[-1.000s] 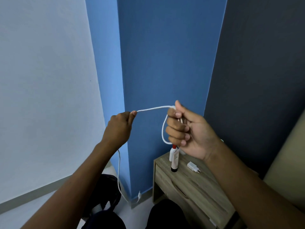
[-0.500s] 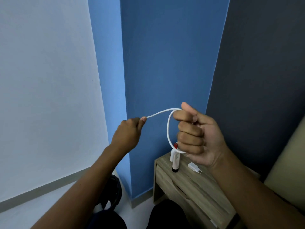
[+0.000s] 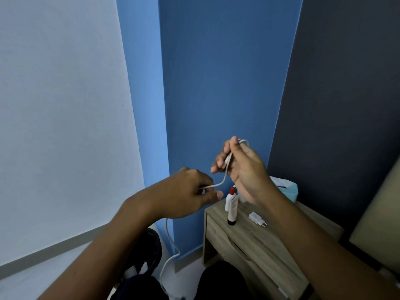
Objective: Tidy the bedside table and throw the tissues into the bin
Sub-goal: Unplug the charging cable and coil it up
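Note:
Both hands hold a white cable (image 3: 223,179) in the air above the wooden bedside table (image 3: 259,241). My right hand (image 3: 242,167) has loops of the cable wound around its partly spread fingers. My left hand (image 3: 190,195) pinches the cable lower down and to the left; the rest hangs to the floor. On the table stand two white tubes (image 3: 231,207), one with a red cap, and a white plug adapter (image 3: 256,218) lies beside them. A light blue tissue box (image 3: 285,188) sits at the table's back, partly hidden by my right wrist.
A blue wall corner stands behind the table, with a dark wall on the right and a pale wall on the left. A dark bin or bag (image 3: 149,247) sits on the floor to the left of the table. A beige bed edge (image 3: 376,224) is at the right.
My left hand has dropped lower and come close to my right hand. My right hand has loosened its fist and turned, with another turn of cable on its fingers. The tissue box has come into sight.

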`<state>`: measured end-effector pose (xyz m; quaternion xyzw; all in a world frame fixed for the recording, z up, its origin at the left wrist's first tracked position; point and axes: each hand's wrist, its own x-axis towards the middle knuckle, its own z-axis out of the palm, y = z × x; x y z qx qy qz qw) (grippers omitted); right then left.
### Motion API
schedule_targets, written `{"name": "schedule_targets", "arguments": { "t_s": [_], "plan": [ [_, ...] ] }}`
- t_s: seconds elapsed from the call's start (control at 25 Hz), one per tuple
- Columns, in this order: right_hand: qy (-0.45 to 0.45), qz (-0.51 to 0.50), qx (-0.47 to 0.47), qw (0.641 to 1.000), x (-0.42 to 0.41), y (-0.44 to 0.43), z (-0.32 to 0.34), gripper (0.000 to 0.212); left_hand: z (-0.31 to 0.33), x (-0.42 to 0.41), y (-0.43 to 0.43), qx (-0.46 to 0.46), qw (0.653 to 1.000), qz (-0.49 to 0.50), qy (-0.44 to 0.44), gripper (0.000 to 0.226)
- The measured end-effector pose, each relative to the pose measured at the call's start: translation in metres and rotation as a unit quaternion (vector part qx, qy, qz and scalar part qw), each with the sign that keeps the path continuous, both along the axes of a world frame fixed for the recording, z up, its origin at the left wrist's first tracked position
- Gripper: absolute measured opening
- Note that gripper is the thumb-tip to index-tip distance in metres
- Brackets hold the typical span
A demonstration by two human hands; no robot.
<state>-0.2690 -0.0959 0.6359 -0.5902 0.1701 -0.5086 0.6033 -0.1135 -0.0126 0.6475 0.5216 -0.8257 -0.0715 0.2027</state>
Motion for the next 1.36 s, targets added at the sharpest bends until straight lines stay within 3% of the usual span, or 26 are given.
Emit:
{"name": "schedule_targets", "arguments": {
  "t_s": [0.12,0.24,0.36,0.52,0.68,0.76,0.92,1.0,1.16,1.24,1.36],
  "plan": [
    [0.139,-0.049,-0.092,0.985,0.003,0.0,-0.013,0.035,0.013,0.001,0.01,0.011,1.0,-0.002,-0.009,0.033],
    [0.294,-0.088,-0.181,0.934,0.002,0.003,-0.022,0.04,0.02,0.009,0.012,0.042,0.999,-0.004,0.023,0.026],
    [0.36,-0.024,-0.122,0.925,0.001,0.0,-0.033,0.046,0.035,0.02,0.016,0.069,0.991,-0.018,0.109,0.017],
    [0.261,0.184,0.05,0.946,-0.009,0.003,-0.033,0.05,0.041,0.037,0.016,0.078,0.966,-0.023,0.245,0.021],
    [0.126,0.341,0.121,0.924,-0.022,0.01,-0.019,0.047,0.019,0.041,-0.009,0.03,0.914,-0.002,0.405,0.03],
    [0.083,0.379,0.132,0.912,-0.026,0.013,-0.012,0.046,0.006,0.036,-0.02,0.016,0.908,0.02,0.418,0.034],
    [-0.085,0.441,0.165,0.878,-0.03,0.014,0.0,0.042,-0.033,0.024,-0.032,0.038,0.94,0.041,0.337,0.044],
    [-0.176,0.384,0.17,0.89,-0.029,0.014,0.01,0.042,-0.049,0.018,-0.032,0.037,0.958,0.049,0.282,0.048],
    [-0.242,0.121,0.129,0.954,-0.021,0.004,0.015,0.04,-0.056,0.013,-0.026,0.03,0.985,0.054,0.162,0.048],
    [-0.214,0.027,0.097,0.972,-0.014,-0.006,0.008,0.038,-0.05,0.011,-0.02,0.067,0.995,0.031,0.073,0.046],
    [-0.058,-0.099,-0.012,0.993,-0.005,-0.016,-0.01,0.037,-0.038,0.004,-0.009,0.08,0.997,-0.001,-0.008,0.042]
  ]
}}
